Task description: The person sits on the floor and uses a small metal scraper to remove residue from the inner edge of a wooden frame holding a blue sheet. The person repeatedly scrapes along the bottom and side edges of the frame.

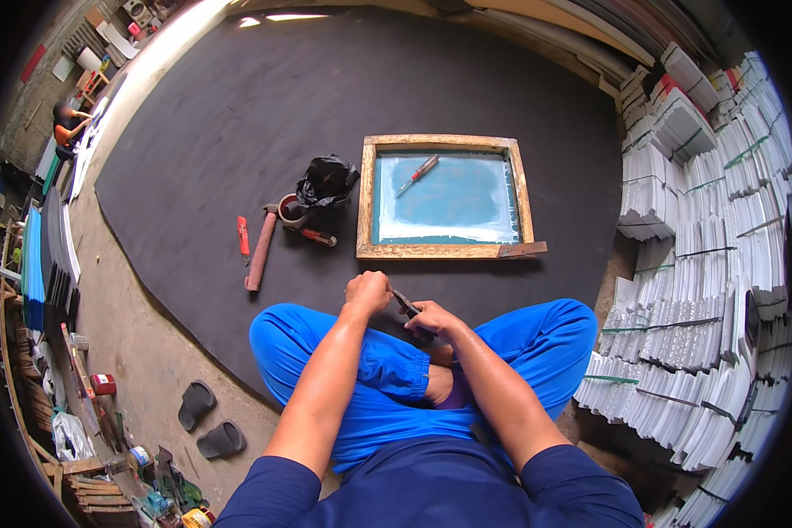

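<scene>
My right hand is closed on a pair of dark pliers above my crossed legs, the jaws pointing up and left. Close to those jaws, my left hand is pinched shut; what it grips, if anything, is too small to make out. Beyond my hands lies a wooden-framed printing screen with blue-green mesh. A screwdriver with a reddish handle rests on the mesh. Left of the frame are a hammer with a red-brown handle and a red utility knife, with a red-handled tool nearer the frame.
A black plastic bag and a round container stand beside the frame on the dark sheet. Bundled white stacks line the right side. Black slippers lie at lower left. Another person sits far left.
</scene>
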